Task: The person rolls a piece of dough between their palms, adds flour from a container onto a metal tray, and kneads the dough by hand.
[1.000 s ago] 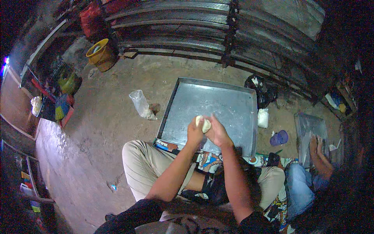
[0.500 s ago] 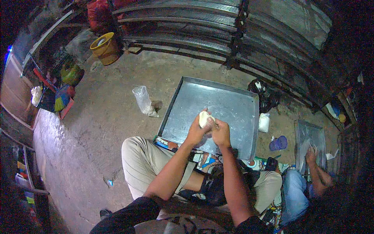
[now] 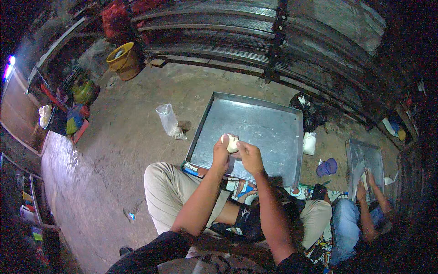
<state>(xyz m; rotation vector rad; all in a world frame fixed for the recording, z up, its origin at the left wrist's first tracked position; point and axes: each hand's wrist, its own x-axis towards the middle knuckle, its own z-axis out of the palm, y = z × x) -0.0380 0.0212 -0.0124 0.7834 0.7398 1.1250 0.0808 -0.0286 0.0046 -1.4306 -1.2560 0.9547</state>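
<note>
A pale lump of dough [image 3: 232,143] is held between my two hands above the near part of a large metal tray [image 3: 255,118]. My left hand [image 3: 221,154] wraps round its left side, with the thumb up against it. From the right, the fingers of my right hand [image 3: 251,157] close on the dough's edge. Whitish smears mark the tray's floor. The undersides of the fingers are hidden.
Left of the tray lies a clear plastic bag [image 3: 169,121] with white contents. To its right are a white packet [image 3: 309,144], a black bag [image 3: 312,114] and a purple cup [image 3: 326,167]. Another person's hands [image 3: 365,182] work at a smaller tray [image 3: 369,155]. A yellow bucket [image 3: 125,64] stands behind.
My hands have drawn slightly left and nearer with the dough, and my right hand has shifted its grip to the dough's right edge. The other person's second hand has come into view.
</note>
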